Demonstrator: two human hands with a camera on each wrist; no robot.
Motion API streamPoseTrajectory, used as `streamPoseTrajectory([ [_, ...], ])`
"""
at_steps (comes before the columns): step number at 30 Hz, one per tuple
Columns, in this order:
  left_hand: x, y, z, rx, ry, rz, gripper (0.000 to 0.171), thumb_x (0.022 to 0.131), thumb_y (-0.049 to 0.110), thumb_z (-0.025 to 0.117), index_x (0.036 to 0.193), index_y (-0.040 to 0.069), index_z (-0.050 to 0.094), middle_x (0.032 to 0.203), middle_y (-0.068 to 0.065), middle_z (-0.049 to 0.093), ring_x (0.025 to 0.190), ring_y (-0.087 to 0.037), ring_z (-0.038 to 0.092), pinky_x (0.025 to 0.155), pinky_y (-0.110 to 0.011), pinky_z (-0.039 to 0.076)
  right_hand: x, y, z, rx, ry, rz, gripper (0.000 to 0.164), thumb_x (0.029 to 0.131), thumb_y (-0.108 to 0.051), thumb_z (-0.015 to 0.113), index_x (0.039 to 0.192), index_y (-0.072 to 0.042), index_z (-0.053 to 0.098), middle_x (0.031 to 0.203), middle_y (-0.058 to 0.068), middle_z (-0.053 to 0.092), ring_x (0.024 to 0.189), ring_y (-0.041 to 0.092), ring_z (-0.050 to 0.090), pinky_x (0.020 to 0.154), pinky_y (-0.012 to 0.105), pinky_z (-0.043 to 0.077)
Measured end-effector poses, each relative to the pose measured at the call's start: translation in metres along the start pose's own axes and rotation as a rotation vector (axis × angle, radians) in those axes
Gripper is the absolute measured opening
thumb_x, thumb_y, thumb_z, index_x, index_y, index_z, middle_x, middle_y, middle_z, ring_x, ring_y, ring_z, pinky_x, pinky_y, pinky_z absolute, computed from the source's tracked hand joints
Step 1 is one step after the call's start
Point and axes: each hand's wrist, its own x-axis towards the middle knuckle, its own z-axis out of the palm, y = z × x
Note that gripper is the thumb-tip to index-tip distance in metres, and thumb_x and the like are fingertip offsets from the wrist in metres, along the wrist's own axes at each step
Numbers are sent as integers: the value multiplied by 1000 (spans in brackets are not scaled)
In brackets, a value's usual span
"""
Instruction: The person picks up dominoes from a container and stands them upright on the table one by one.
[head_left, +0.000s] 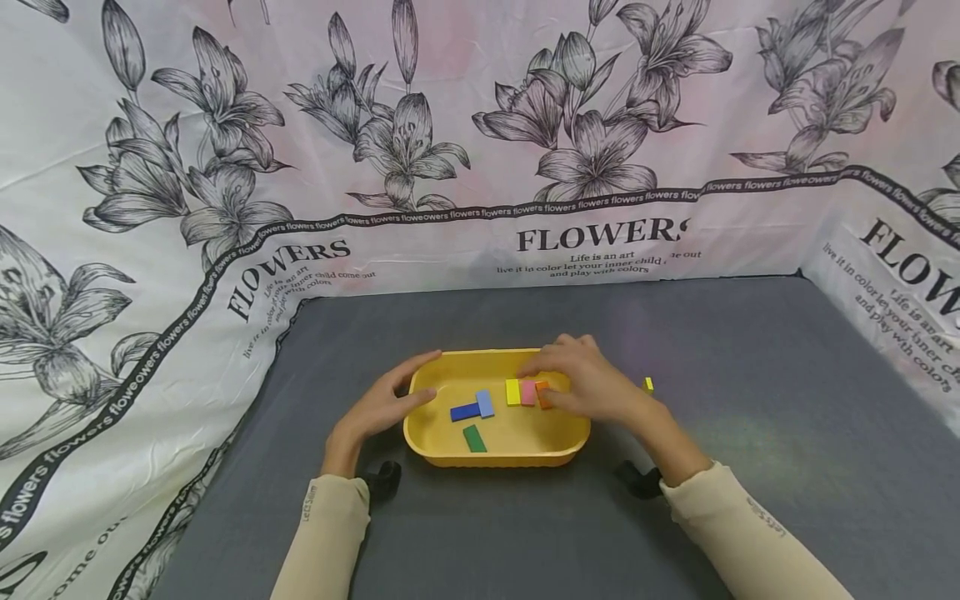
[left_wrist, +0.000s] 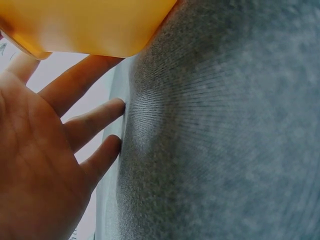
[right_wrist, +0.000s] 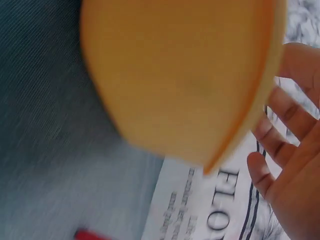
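Note:
A yellow plastic tub (head_left: pixel 495 459) stands on the grey table. My left hand (head_left: pixel 386 404) holds its left end, thumb over the rim and fingers outside; the left wrist view shows fingertips against the cloth. My right hand (head_left: pixel 592 383) reaches over the right rim. Its thumb is on an orange block (head_left: pixel 543 394), with the fingers curved above; the grip is partly hidden. Beside it lie a pink block (head_left: pixel 528 392) and a yellow block (head_left: pixel 513 392) in a row. A dark blue block (head_left: pixel 465 412) touches a light blue block (head_left: pixel 486 404), and a green block (head_left: pixel 474 438) lies nearer.
A small yellow piece (head_left: pixel 648 384) lies on the table right of the tub, partly behind my right wrist. A red object (right_wrist: pixel 92 235) shows at the bottom of the right wrist view. Flower-printed cloth (head_left: pixel 442 258) hangs behind and along both sides.

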Motion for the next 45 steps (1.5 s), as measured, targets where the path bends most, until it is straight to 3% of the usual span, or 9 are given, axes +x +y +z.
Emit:
streamPoseTrajectory([
  [7,0,-1,2,12,-5,-18,60,99,36,66,152,46,41,164,6,36,146,-31,42,120,-60,33,21,-20,22,-44,-135,-91,25,87,-10,78,108,-23,79,109,-10,76,104,17,58,88,39,40],
  [10,1,0,2,14,-2,-19,59,99,37,65,152,46,41,164,6,37,147,-31,42,120,-61,33,27,-27,32,-43,-185,-117,23,87,-9,78,105,-24,80,106,-10,75,101,17,57,90,41,43],
  [13,1,0,1,12,-4,-12,59,99,36,65,152,45,41,164,6,37,147,-31,41,120,-60,34,31,-31,41,-45,-235,-125,21,88,-8,76,100,-25,80,102,-12,74,91,12,51,84,34,41],
  [20,0,-1,0,11,-13,10,59,100,35,65,153,44,40,165,6,35,149,-31,40,120,-61,33,37,-33,53,-35,-286,-146,26,86,-2,73,94,-26,81,98,-13,73,84,10,47,76,29,35],
  [26,-1,-1,-1,6,-15,21,59,100,34,64,153,43,40,164,6,36,147,-31,42,118,-59,37,45,-34,62,-31,-318,-214,32,83,3,67,95,-23,82,95,-10,74,85,11,56,82,27,47],
  [30,0,-2,-1,6,-17,31,59,100,34,64,153,43,40,164,6,36,147,-31,41,118,-59,37,48,-35,68,7,-380,-197,33,83,4,67,95,-22,83,99,-9,75,88,10,57,89,26,48],
  [37,1,-1,-1,6,-19,50,59,100,33,64,154,40,41,165,5,36,149,-31,39,119,-59,34,47,-33,74,53,-456,-133,37,87,6,63,97,-23,83,125,-3,73,115,16,63,104,33,51],
  [45,0,-1,-3,3,-16,38,59,100,34,65,154,42,41,165,7,36,150,-28,38,121,-58,32,46,-32,72,-52,-430,-99,13,86,-12,80,96,-21,82,99,-7,69,90,10,56,85,26,52],
])
